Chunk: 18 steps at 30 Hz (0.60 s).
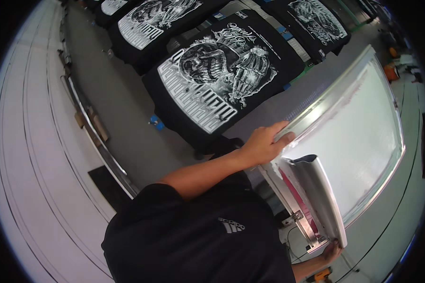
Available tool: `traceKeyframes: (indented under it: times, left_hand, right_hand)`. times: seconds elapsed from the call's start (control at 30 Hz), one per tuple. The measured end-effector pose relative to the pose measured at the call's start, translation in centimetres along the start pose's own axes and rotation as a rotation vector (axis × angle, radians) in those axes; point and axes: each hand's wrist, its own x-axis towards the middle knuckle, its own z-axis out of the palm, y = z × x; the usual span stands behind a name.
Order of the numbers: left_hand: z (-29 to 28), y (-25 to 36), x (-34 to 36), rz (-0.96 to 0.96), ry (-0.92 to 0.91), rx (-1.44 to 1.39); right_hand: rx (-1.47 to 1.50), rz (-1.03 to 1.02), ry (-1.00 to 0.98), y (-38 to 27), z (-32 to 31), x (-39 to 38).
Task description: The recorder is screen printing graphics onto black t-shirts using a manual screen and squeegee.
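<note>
My left hand (267,145) grips the near left corner of a metal-framed printing screen (311,114), thumb on top of the frame and fingers over its edge. The screen tilts up at my right, its pale mesh smeared with whitish ink and a few pinkish stains. Across its near end lies a long squeegee (322,195) with a hollow silver metal handle. My right hand (333,251) is closed around the squeegee's lower end, its fingers partly hidden. Beside the handle runs a pink-red strip (300,203) along a metal bar with a clamp (293,219).
Black shirts printed with a white skull design lie on boards ahead; the nearest shirt (226,70) is just beyond my left hand. More printed shirts (158,19) stand farther off. A yellow-orange power tool (322,274) is low at right. A white panelled wall (33,141) rises at left.
</note>
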Motion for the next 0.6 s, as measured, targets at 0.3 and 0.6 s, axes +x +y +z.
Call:
traceKeyframes:
  times: [0.3, 0.6]
  left_hand:
    - [11.1, 6.1, 15.8, 0.05, 0.044, 0.084]
    - [20.6, 14.5, 37.0, 0.112, 0.175, 0.14]
  right_hand:
    - [-0.057, 0.012, -0.147, -1.8, -0.3, 24.1]
    - [-0.036, -0.005, -0.284, -6.8, 3.4, 55.0]
